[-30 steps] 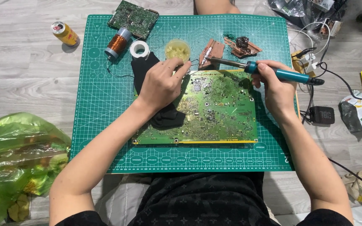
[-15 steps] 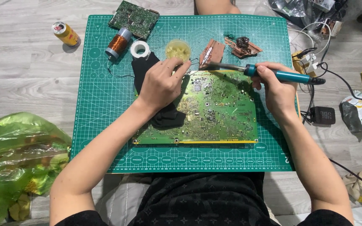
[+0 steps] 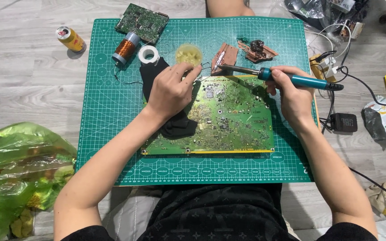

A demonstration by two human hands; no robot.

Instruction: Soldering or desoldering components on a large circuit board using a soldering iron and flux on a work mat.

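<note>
A large green circuit board (image 3: 233, 120) lies on a green cutting mat (image 3: 112, 134). My left hand (image 3: 171, 91) rests on the board's upper left corner and on a black cloth (image 3: 175, 127). Its thumb and forefinger pinch a thin wire (image 3: 203, 67). My right hand (image 3: 291, 93) holds a soldering iron with a teal handle (image 3: 302, 81). The iron's metal tip points left and touches the lower edge of a brown pad (image 3: 227, 54) just beyond the board.
On the mat's far side lie a small circuit board (image 3: 141, 20), a copper wire spool (image 3: 125, 47), a white roll (image 3: 148, 55), a yellow tin (image 3: 188, 53) and brown scraps (image 3: 258, 49). A can (image 3: 70, 39) and green bag (image 3: 14, 169) sit left. Cables and a black adapter (image 3: 342, 121) lie right.
The iron's tip has shifted slightly beside the brown pad. Both hands stay in nearly the same place.
</note>
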